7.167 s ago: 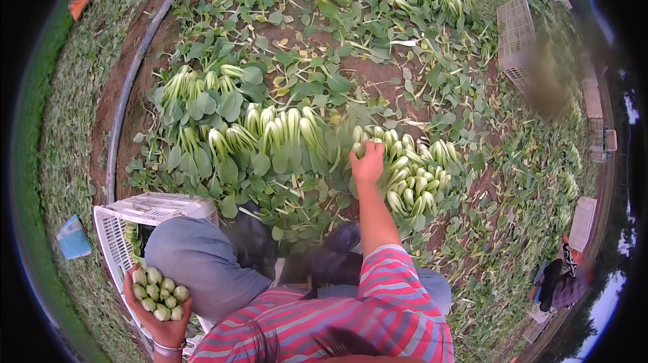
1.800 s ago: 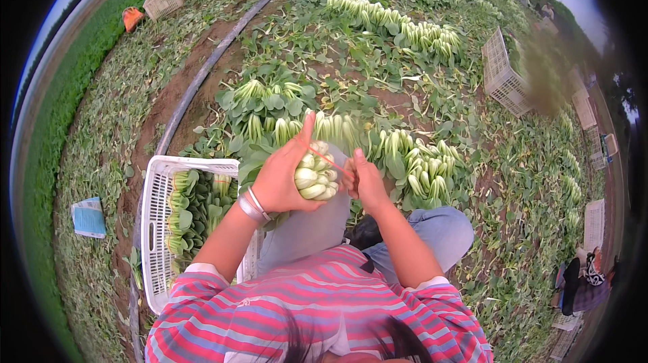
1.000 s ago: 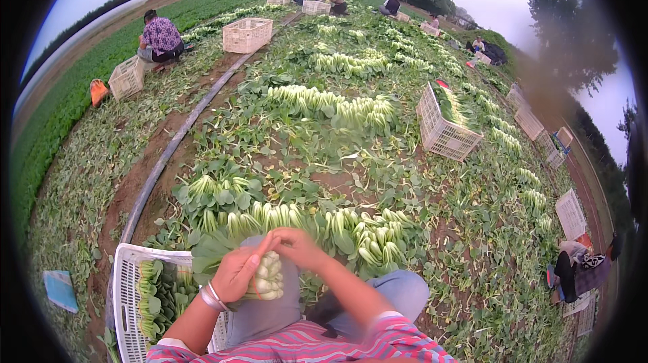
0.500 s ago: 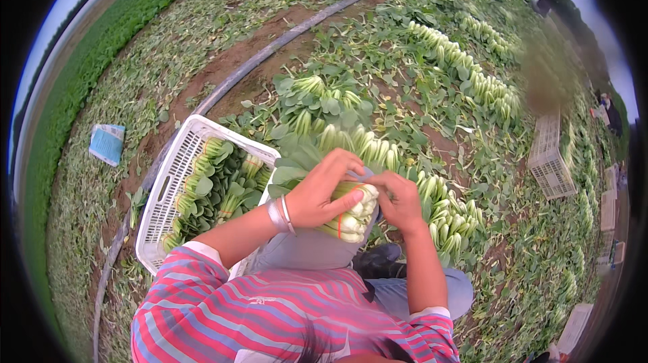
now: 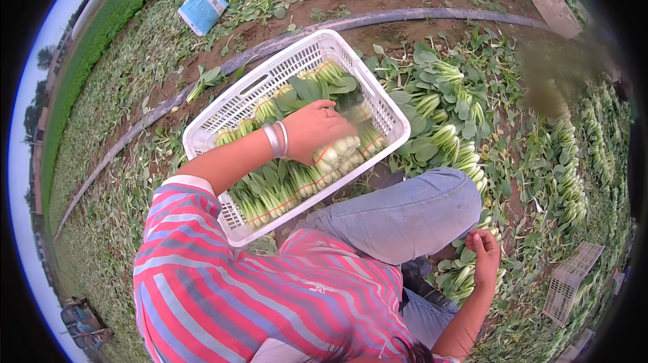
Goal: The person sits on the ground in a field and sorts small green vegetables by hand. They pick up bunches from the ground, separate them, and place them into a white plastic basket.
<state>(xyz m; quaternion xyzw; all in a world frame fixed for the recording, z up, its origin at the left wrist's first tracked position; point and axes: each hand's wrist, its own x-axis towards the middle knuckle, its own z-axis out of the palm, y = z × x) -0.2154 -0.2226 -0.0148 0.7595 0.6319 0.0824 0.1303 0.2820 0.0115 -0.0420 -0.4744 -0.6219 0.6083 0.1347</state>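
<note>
My left hand [image 5: 316,135], with two bracelets at its wrist, grips a bunch of bok choy [image 5: 335,155] low inside the white plastic crate [image 5: 393,122]. The bunch's pale stem ends point toward me, while the hand covers much of its leaves. Around it in the crate lie several more bok choy bunches [image 5: 260,195] tied with orange bands. To the right, beyond my bent knee, my right hand [image 5: 483,255] is held above the plants with its fingers curled in. Nothing shows between those fingers.
Loose bok choy [image 5: 466,153] lies in a row right of the crate, and longer rows [image 5: 570,174] run farther right. A grey hose [image 5: 351,22] curves behind the crate. A blue-and-white bag [image 5: 201,12] lies beyond it. Another crate [image 5: 570,282] stands at the far right.
My left hand has carried the bunch from my lap left into the crate. My right hand has let go of it and moved right. The view has turned left.
</note>
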